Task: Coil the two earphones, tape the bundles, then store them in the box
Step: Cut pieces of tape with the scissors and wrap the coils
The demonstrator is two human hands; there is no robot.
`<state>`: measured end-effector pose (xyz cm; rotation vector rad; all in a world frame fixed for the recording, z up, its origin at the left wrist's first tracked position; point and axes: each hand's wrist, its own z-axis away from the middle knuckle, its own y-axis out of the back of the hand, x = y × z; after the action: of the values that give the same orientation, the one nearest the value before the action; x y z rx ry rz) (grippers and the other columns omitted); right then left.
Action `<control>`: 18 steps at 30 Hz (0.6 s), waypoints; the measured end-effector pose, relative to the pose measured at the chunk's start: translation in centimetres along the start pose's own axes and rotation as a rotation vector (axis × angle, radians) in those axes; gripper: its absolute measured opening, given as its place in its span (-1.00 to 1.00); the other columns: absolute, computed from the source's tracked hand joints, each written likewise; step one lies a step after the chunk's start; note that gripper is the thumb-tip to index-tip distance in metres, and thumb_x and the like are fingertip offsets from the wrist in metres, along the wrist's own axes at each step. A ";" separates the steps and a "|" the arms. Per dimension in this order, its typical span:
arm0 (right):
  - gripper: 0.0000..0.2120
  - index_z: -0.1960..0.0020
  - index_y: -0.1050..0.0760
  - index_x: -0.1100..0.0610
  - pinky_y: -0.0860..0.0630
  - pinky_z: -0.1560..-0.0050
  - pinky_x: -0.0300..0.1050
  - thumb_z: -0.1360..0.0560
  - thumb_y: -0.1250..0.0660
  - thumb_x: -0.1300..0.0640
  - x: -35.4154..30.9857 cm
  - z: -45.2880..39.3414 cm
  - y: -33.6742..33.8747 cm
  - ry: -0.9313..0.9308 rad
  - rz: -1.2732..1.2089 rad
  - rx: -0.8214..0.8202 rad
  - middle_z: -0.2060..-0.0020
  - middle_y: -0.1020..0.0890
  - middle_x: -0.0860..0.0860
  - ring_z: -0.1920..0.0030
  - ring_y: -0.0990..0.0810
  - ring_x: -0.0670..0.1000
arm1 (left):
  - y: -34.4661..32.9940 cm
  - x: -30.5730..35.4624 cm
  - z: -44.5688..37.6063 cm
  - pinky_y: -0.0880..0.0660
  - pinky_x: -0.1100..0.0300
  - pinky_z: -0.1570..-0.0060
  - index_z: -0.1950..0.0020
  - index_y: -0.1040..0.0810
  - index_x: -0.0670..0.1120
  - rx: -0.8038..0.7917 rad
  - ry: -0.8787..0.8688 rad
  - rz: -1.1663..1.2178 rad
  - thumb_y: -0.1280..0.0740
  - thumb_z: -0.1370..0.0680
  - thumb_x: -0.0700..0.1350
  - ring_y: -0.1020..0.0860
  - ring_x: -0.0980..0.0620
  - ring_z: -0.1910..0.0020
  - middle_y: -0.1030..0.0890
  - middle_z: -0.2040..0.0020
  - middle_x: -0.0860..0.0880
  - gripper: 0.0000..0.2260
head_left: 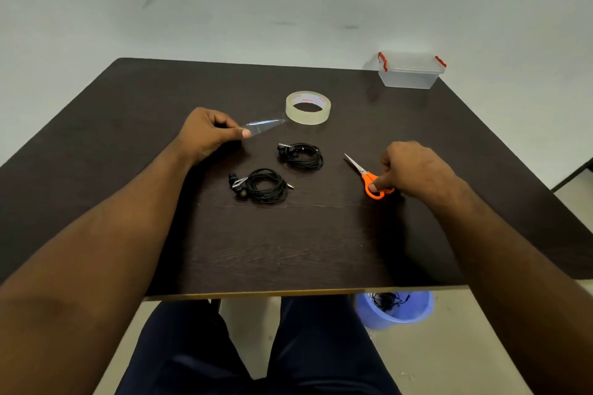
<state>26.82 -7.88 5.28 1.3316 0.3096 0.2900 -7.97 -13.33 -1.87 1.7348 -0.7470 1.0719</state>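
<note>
Centrally on the bench (128, 125), two coiled earphones (261, 186) (301, 155) lie between the left hand (208, 135) pinching tape (264, 127) off the roll (308, 107) and the right hand (414, 170) gripping scissors (369, 178), the box (409, 70) at the upper-right edge.

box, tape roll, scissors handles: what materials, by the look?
Box: likely clear, slightly frosted plastic; table edge shows through, red clips. Tape roll: glossy transparent film on a printed core, probably card; the pulled strip glints. Scissors: shiny metal blades, smooth orange handles, likely plastic.
</note>
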 end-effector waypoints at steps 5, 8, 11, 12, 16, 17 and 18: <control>-0.58 0.34 -0.31 0.09 -0.38 0.23 -0.12 -0.37 -0.51 -0.07 0.0 -0.1 0.3 -0.032 0.032 -0.022 0.33 -0.48 0.02 0.15 -0.53 0.09 | 0.2 -0.4 -0.4 -0.47 0.38 0.41 0.31 -0.67 -0.08 -0.006 0.002 -0.008 -0.58 -0.30 0.04 -0.56 0.21 0.42 -0.65 0.39 0.03 -0.78; -0.61 0.33 -0.36 0.11 -0.40 0.23 -0.11 -0.38 -0.50 -0.06 0.1 -0.4 0.2 -0.045 0.041 -0.068 0.35 -0.48 0.02 0.17 -0.54 0.08 | 0.3 -0.6 -0.6 -0.47 0.38 0.40 0.31 -0.67 -0.09 -0.009 -0.009 0.005 -0.58 -0.31 0.02 -0.56 0.20 0.42 -0.66 0.38 0.02 -0.79; -0.70 0.29 -0.42 0.13 -0.40 0.27 -0.13 -0.37 -0.51 0.03 0.1 -0.7 0.1 -0.012 0.097 -0.054 0.30 -0.53 0.06 0.17 -0.56 0.11 | 0.2 -0.6 -0.6 -0.51 0.37 0.37 0.31 -0.67 -0.09 -0.010 -0.017 0.010 -0.58 -0.32 0.00 -0.58 0.18 0.39 -0.67 0.36 0.01 -0.80; -0.77 0.24 -0.47 0.15 -0.42 0.26 -0.13 -0.37 -0.50 0.07 0.0 -1.0 0.1 0.000 0.123 -0.034 0.25 -0.57 0.07 0.16 -0.58 0.11 | 0.2 -0.6 -0.6 -0.51 0.37 0.36 0.30 -0.67 -0.10 -0.011 -0.016 0.017 -0.58 -0.33 0.00 -0.59 0.18 0.38 -0.67 0.35 0.00 -0.81; -0.88 0.27 -0.51 0.13 -0.39 0.34 -0.17 -0.37 -0.45 0.15 0.2 -2.0 0.2 0.016 -0.053 0.103 0.31 -0.57 0.05 0.26 -0.55 0.04 | 0.3 -0.6 -0.7 -0.51 0.35 0.34 0.29 -0.67 -0.11 -0.001 -0.003 0.039 -0.57 -0.34 0.01 -0.60 0.15 0.35 -0.68 0.32 -0.02 -0.79; -0.89 0.29 -0.54 0.14 -0.41 0.36 -0.20 -0.37 -0.45 0.19 0.2 -2.4 0.3 0.017 -0.236 0.136 0.34 -0.59 0.05 0.30 -0.55 0.01 | 0.3 -0.5 -0.7 -0.50 0.35 0.35 0.28 -0.67 -0.11 0.009 0.006 0.038 -0.56 -0.33 0.03 -0.59 0.16 0.36 -0.67 0.34 -0.02 -0.78; -0.93 0.27 -0.58 0.18 -0.49 0.35 -0.22 -0.39 -0.44 0.24 0.0 -2.6 0.5 0.018 -0.523 0.133 0.32 -0.62 0.09 0.32 -0.58 -0.01 | 0.3 -0.4 -0.8 -0.50 0.35 0.36 0.28 -0.67 -0.12 0.021 0.016 0.031 -0.56 -0.33 0.04 -0.58 0.17 0.38 -0.67 0.34 -0.02 -0.76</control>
<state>25.81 -5.44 5.18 1.3274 0.6850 -0.1604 -8.69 -12.74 -1.99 1.7357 -0.7573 1.1167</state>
